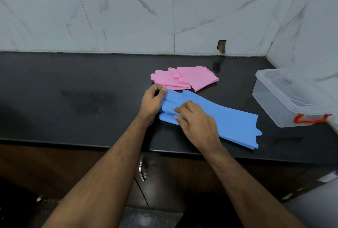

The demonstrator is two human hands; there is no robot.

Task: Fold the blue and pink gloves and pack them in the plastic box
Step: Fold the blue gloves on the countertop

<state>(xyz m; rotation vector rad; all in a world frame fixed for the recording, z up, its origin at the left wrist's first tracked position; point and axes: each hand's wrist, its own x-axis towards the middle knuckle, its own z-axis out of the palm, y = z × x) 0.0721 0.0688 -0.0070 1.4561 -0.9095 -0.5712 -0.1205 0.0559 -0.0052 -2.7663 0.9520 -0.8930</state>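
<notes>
Nearest to me, below the counter's front edge, I see dark wooden cabinet doors (173, 178) with a metal handle (141, 171). My 2 forearms reach up from the bottom of the view over that edge onto the black counter (73, 99).

My right hand (196, 123) lies on top of the blue gloves (228, 118), fingers curled, with their tips pressing down on the finger end of the gloves. Whether it is actually gripping the material or only pressing it, I cannot tell. My left hand (151, 101) sits just beside it at the far left end of the blue gloves, thumb and forefinger pinching the tip of 1 blue finger. The blue gloves lie flat on the counter, fingers pointing left under my hands, and the long cuff runs off to the right and toward the front edge, clear of both hands.

Just beyond my left hand, the pink gloves (184, 78) lie on the counter already folded over, fingers to the left, close to the blue gloves but untouched by either hand.

Further right, well apart from my hands, stands the clear plastic box (285, 99), lid on, with an orange-red latch (309, 119) at its near end. Behind everything rises the white marble-patterned tiled wall (128, 17), which has a small chipped hole (221, 46) low down.
</notes>
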